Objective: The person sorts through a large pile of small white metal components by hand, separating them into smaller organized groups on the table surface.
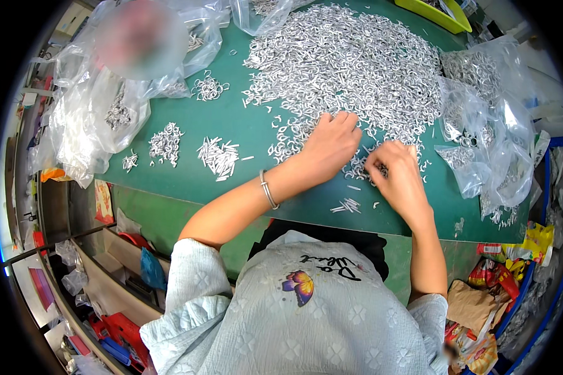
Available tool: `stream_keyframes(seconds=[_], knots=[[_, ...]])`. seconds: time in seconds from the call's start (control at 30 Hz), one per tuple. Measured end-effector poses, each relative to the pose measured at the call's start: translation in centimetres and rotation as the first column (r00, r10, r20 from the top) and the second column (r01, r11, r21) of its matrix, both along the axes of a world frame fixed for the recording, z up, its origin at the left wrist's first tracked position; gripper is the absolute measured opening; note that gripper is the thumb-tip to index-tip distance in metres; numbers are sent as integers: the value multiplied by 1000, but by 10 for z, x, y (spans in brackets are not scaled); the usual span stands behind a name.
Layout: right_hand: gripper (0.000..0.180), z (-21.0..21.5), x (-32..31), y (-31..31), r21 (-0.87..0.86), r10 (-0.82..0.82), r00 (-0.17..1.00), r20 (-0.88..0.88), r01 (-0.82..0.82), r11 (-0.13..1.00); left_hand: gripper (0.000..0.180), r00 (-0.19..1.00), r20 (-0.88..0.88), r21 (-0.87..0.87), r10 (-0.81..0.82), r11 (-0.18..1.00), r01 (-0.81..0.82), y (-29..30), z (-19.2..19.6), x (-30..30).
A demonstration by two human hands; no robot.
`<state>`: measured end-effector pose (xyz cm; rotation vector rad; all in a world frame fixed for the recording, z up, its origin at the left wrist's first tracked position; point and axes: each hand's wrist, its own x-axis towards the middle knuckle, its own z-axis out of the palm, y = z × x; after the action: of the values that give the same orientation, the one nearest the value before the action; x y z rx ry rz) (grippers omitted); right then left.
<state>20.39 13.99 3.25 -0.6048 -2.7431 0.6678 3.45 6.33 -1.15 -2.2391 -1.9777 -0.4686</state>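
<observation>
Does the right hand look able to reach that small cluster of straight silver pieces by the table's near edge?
Likely yes: the right hand is just beyond and to the right of the cluster, which lies exposed on the green tabletop; the left forearm doesn't cover it.
</observation>
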Motion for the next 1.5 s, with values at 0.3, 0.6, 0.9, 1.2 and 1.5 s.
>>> stream_keyframes(seconds=[0.3,0.6,0.9,1.2,1.5], knots=[[12,-26,-18,27,105,-13,998,66,6,994,11,929,366,66,50,995,-80,6,-6,-4],[10,-6,6,8,-136,41,993,-109,-56,989,12,950,311,42,7,999,-21,1,-7,-2],[6,-8,13,-2,-93,-15,993,-115,4,996,9,913,406,82,-30,997,-3,-4,11,6],[11,-32,-22,31,237,-253,967,37,237,942,11,926,343,-62,-157,980,189,-58,-2,39],[7,5,6,22,106,-122,993,2,121,987,19,883,444,-124,-156,965,233,-70,2,35]])
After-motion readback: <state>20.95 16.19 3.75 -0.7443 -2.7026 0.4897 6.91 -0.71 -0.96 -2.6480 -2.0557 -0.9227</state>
